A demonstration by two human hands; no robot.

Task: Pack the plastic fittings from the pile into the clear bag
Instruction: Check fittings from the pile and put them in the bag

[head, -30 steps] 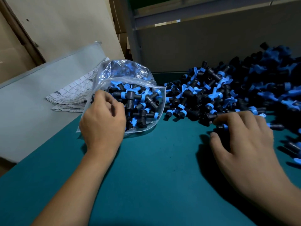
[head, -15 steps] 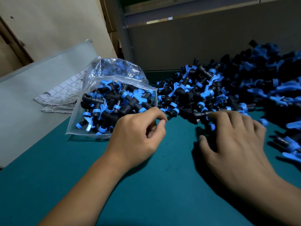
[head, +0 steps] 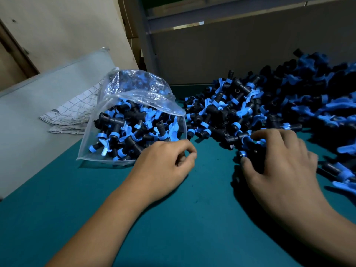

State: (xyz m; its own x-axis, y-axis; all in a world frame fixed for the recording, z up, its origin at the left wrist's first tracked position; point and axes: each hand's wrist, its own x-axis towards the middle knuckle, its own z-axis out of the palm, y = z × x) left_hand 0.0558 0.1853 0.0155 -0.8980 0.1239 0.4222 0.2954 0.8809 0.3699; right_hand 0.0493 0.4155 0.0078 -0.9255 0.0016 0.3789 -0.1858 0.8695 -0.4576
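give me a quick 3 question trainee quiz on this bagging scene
1. True or false: the clear bag already holds fittings.
2. Which hand rests on the pile of fittings? A) left B) right C) neither
3. Fill in: the folded grid-printed sheet lies to the ____ of the bag.

Key: 1 true. 2 B, the right hand lies on the pile's near edge, while the left hand sits by the bag's near corner with fingers curled. 3 left.

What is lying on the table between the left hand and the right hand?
In the head view, only bare green table shows between the left hand and the right hand. The pile of fittings begins just behind that gap.
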